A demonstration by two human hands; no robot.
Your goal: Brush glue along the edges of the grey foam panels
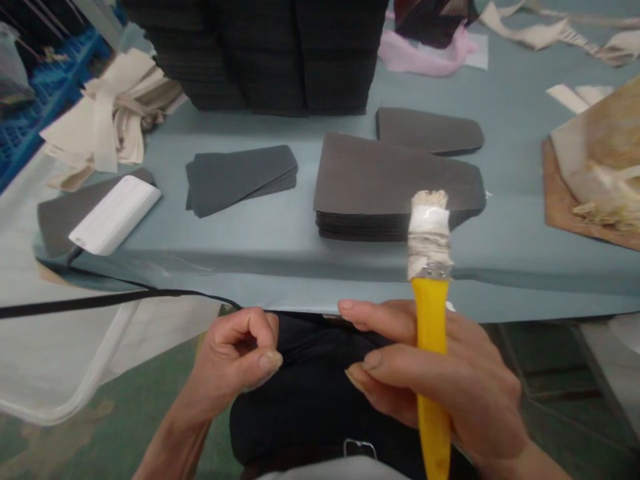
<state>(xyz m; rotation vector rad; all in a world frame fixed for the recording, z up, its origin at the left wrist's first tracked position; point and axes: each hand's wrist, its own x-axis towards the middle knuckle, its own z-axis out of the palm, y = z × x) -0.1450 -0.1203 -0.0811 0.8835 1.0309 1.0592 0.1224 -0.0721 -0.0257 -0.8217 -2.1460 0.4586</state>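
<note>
My right hand [450, 373] holds a paintbrush [432, 320] with a yellow handle, upright between the thumb and fingers. Its bristles are pale and crusted, and the ferrule is wrapped in whitish material. The brush head overlaps my view of a stack of dark grey tapered pieces [395, 177] on the table. My left hand [235, 357] is loosely curled in front of the table edge, thumb near the bent index finger, with nothing visible in it. A black strap [165, 293] runs from the left edge to behind that hand.
The blue-green table [280, 260] bears fanned grey pieces [240, 177], another grey stack [427, 130], and tall black stacks [270, 53] at the back. A white block [115, 215] lies left, near pale fabric strips [117, 110]. A glue-crusted container [600, 153] stands on a brown board [560, 193].
</note>
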